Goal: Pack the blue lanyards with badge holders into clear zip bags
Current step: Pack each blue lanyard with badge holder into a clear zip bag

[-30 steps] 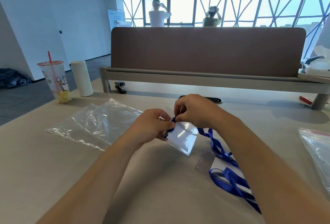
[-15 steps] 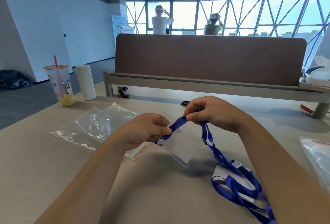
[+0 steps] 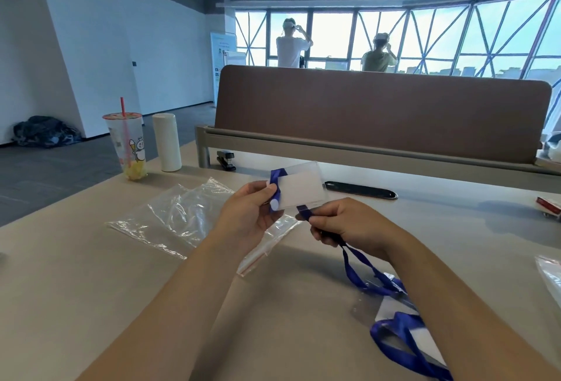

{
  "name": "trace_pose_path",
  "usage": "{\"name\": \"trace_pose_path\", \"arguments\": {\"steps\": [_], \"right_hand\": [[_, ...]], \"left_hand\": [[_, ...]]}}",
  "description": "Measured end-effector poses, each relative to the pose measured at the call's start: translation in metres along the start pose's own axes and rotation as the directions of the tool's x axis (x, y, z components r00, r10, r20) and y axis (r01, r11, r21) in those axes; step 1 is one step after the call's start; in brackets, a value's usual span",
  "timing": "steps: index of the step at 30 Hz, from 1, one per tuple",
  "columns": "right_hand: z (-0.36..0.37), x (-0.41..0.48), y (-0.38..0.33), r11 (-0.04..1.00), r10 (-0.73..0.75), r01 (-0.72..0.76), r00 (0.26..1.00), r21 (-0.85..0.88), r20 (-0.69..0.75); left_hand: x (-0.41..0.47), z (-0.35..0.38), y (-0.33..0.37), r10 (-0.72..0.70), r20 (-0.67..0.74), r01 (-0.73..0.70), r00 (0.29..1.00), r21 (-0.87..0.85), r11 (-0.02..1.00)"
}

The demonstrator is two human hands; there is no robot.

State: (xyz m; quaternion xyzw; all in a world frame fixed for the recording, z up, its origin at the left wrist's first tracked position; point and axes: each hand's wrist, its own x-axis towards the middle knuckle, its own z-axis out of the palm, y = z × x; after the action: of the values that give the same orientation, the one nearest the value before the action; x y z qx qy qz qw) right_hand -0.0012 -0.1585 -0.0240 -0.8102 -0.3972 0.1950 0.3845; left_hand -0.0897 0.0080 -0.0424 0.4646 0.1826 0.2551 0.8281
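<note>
**Above the desk, a badge holder in two hands**

Above the desk (image 3: pixel 91 289), the fingers (image 3: pixel 260 188) and thumb of the left hand (image 3: pixel 247 218) pinch the short side of the clear badge holder (image 3: pixel 302 189). They hold it up with its flat side to the camera. Just below its corner, the right hand (image 3: pixel 349 225) has its fingers curled tight round the blue lanyard (image 3: pixel 359 270). The strap hangs down from that fist to the desk. It ends in a loose blue heap (image 3: pixel 400 338) by the right arm, and I think that heap lies on another holder.

The holder looks light, stiff and smooth, so it may slip. Its edges are the best place to pinch. The strap is soft and floppy. It will likely spill out of a bag unless it is bunched up first. The clear zip bag (image 3: pixel 182 216) lies flat on the desk under the left hand. It looks thin and crinkly, and the best place to grab it is the mouth by the red strip.
</note>
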Motion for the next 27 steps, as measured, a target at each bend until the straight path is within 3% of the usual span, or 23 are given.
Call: {"name": "trace_pose_path", "arguments": {"steps": [5,8,10,13,18,23,27], "right_hand": [[0.011,0.003,-0.007,0.996,0.026,-0.017,0.994,-0.086,0.103],[0.013,0.003,-0.013,0.978,0.012,0.015,0.992,-0.207,0.128],[0.010,0.001,-0.017,0.965,0.006,0.034,0.988,-0.260,0.153],[0.000,-0.002,-0.019,0.963,0.016,0.026,0.988,-0.269,0.152],[-0.018,-0.007,-0.018,0.970,0.013,0.010,0.995,-0.244,0.095],[-0.028,-0.011,-0.018,0.974,-0.047,0.057,0.998,-0.219,0.053],[-0.039,-0.016,-0.021,0.962,-0.119,0.107,0.992,-0.253,-0.034]], "left_hand": [[0.003,0.001,-0.006,0.066,-0.143,-0.071,0.988,-0.030,0.997],[0.005,-0.002,-0.009,0.189,-0.179,-0.155,0.966,0.191,0.969],[0.004,-0.001,-0.009,0.310,-0.194,-0.220,0.931,0.382,0.898],[0.003,0.000,-0.008,0.421,-0.166,-0.274,0.892,0.542,0.795],[-0.001,0.002,-0.010,0.509,-0.027,-0.363,0.860,0.667,0.650],[-0.003,0.005,-0.015,0.486,0.139,-0.385,0.863,0.803,0.454],[-0.006,0.009,-0.008,0.320,0.229,-0.345,0.919,0.860,0.375]]}}
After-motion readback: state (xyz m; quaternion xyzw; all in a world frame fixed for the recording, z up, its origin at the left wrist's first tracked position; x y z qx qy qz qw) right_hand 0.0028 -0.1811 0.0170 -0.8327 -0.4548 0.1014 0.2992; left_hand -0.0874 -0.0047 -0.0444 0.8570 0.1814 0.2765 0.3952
